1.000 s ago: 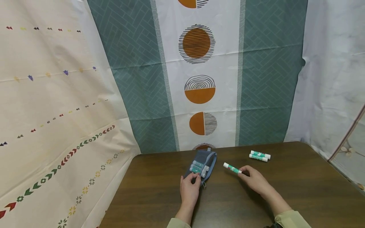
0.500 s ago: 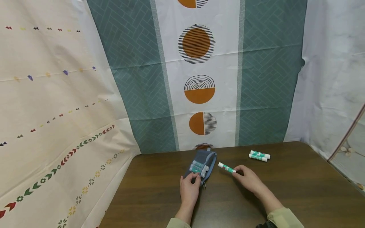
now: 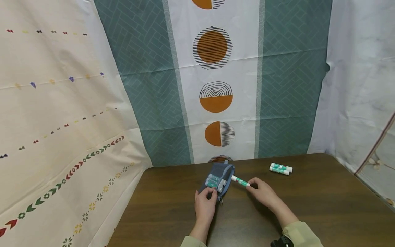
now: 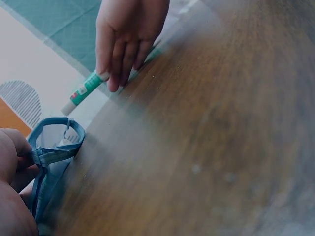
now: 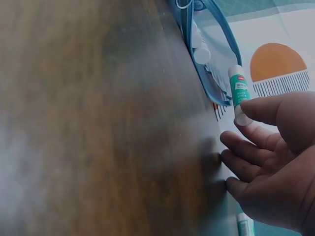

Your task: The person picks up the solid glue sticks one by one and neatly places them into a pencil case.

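— How is your light in the head view?
— Soft and even; your right forearm (image 3: pixel 283 211) casts a faint shadow on the tabletop (image 3: pixel 166 209), which shows a dull sheen at your end.
— And your wrist views?
— Dimmer: you get milky haze over a blurred tabletop, and dark shadows beside your right fingertips (image 5: pixel 232 139).

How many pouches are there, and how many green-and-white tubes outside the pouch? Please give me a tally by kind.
Blue pouch: 1
Green-and-white tubes outside it: 3 (held tube in the right hand, plus two lying tubes on the table)
Total: 4
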`<action>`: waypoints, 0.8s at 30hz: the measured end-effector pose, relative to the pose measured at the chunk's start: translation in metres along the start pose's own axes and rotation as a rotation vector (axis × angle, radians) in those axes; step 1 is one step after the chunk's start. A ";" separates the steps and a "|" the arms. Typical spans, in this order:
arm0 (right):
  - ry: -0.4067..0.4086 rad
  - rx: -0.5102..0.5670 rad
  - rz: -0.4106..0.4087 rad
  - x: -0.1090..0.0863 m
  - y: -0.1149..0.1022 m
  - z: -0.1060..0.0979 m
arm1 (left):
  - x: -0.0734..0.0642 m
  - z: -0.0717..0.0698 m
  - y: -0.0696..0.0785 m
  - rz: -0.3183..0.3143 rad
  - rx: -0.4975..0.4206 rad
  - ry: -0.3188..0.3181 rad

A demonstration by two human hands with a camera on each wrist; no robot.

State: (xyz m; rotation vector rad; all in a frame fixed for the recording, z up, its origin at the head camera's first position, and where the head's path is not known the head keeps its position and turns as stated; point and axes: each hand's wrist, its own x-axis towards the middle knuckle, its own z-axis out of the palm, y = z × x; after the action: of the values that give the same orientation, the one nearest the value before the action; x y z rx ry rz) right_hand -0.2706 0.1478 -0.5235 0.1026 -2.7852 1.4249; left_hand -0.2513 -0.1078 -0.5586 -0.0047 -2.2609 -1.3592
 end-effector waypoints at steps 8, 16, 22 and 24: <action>-0.004 -0.012 -0.010 0.008 -0.007 0.008 | 0.001 0.001 -0.001 -0.004 -0.005 0.006; -0.016 -0.027 -0.023 0.020 -0.007 0.017 | 0.001 0.002 -0.002 -0.001 0.000 0.006; -0.028 -0.043 -0.020 0.029 -0.010 0.021 | 0.001 0.002 -0.002 -0.007 -0.007 0.000; -0.027 -0.049 -0.027 0.031 -0.012 0.021 | 0.002 0.002 -0.002 -0.009 -0.008 -0.001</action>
State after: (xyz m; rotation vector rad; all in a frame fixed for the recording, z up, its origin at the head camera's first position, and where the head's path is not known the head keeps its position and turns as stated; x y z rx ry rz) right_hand -0.3001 0.1220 -0.5254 0.1597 -2.8270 1.3588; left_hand -0.2539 -0.1079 -0.5601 0.0020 -2.2588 -1.3738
